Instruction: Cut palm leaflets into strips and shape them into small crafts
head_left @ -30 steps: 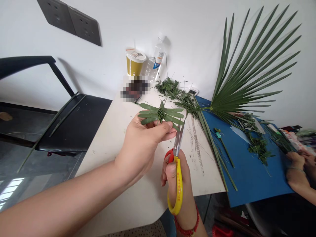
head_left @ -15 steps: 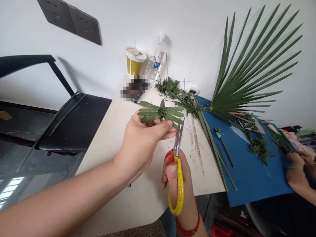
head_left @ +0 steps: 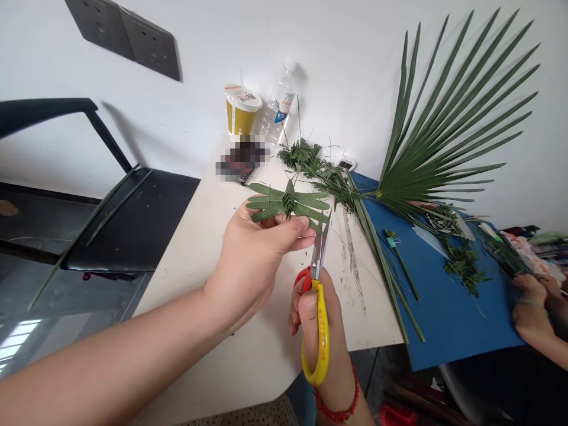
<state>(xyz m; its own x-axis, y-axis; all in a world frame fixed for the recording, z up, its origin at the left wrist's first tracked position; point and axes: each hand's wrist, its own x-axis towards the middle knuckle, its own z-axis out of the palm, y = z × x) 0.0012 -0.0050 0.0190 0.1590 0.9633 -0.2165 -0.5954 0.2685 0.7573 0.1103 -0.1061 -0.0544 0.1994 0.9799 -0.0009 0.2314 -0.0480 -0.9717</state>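
My left hand pinches a woven palm-leaf insect with a braided body and several rounded wings spread to both sides. It is held over the white table. Below its right wings, my right hand grips scissors with yellow and red handles. Their blades point up and are slightly apart. The tips reach the lower right wing area, near a leaf end by my left fingertips; whether they touch the leaf, I cannot tell.
Behind stand a yellow paper cup and a water bottle. Leaf cuttings lie at the table's back. A fan palm leaf rises over the blue table. Another person's hands are far right. Leaf strips cross a black chair.
Almost nothing differs. The whole view shifts very slightly left, while both hands, the leaf insect and the scissors keep their places relative to each other.
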